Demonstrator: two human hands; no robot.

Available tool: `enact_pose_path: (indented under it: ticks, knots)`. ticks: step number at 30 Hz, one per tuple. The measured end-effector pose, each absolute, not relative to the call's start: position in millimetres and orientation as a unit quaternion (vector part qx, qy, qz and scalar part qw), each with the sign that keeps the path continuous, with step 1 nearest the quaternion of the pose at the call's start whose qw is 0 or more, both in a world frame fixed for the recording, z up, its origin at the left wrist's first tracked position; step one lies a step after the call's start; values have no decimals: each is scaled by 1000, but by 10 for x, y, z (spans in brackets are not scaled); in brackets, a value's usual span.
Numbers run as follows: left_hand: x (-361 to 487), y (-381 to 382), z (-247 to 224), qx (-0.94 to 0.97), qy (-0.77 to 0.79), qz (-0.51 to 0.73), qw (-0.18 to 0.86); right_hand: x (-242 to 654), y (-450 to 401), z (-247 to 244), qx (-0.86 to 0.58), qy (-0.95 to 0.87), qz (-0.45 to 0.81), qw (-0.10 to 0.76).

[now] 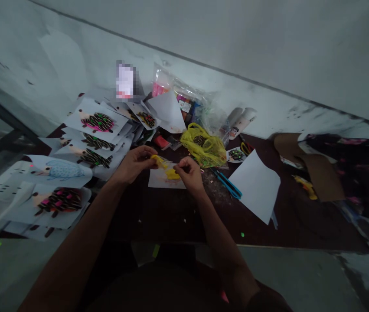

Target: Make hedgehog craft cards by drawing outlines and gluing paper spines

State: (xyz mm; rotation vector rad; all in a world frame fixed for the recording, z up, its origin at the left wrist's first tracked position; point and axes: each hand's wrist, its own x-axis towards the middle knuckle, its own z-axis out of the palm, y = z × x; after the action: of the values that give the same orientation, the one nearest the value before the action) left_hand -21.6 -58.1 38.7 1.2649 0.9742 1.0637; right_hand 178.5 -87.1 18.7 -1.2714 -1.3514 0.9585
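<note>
My left hand (134, 164) pinches a soft yellow piece (158, 161), perhaps clay, between its fingertips. My right hand (189, 173) is close by, with its fingers bunched over a small sheet of white paper (163, 180). A yellow lump (172, 174) lies on that sheet, just left of my right hand. What my right fingertips hold, if anything, is too small to tell. Both hands hover over the dark table (158, 216).
Paper hedgehog crafts with dark spines (95, 122) are piled at the left. Behind my hands lie a yellow mesh bag (204, 145) and a clear plastic bag (187, 102). To the right are blue-handled scissors (226, 183), a white sheet (254, 186), brown cardboard (314, 167) and patterned cloth (350, 173).
</note>
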Motion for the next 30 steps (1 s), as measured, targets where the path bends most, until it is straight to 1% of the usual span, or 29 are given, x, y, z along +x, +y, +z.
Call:
enact_pose_path:
  ticks: [5, 8, 12, 16, 19, 22, 25, 28, 30]
  knots:
    - [-186, -586, 426, 569, 417, 431, 562, 1756, -948, 315, -524, -623, 333, 476]
    - [-141, -585, 409, 561, 415, 444, 563, 1724, -981, 320, -533, -621, 312, 482]
    - [-106, -581, 382, 554, 416, 441, 571, 1684, -991, 254, -563, -591, 349, 460]
    - [-96, -581, 389, 577, 415, 433, 554, 1648, -978, 212, -538, -566, 417, 465]
    - [-98, -600, 415, 611, 412, 414, 535, 1651, -969, 208, -545, -581, 388, 464]
    - [-105, -631, 439, 600, 398, 391, 574, 1669, -964, 200, -562, -593, 329, 474]
    - [-116, -649, 431, 568, 398, 371, 618, 1678, -965, 192, -550, -596, 314, 494]
    - [-133, -647, 396, 562, 400, 359, 628, 1680, -979, 201, -526, -616, 303, 502]
    - [-142, -641, 375, 558, 401, 366, 628, 1681, -991, 216, -524, -635, 283, 491]
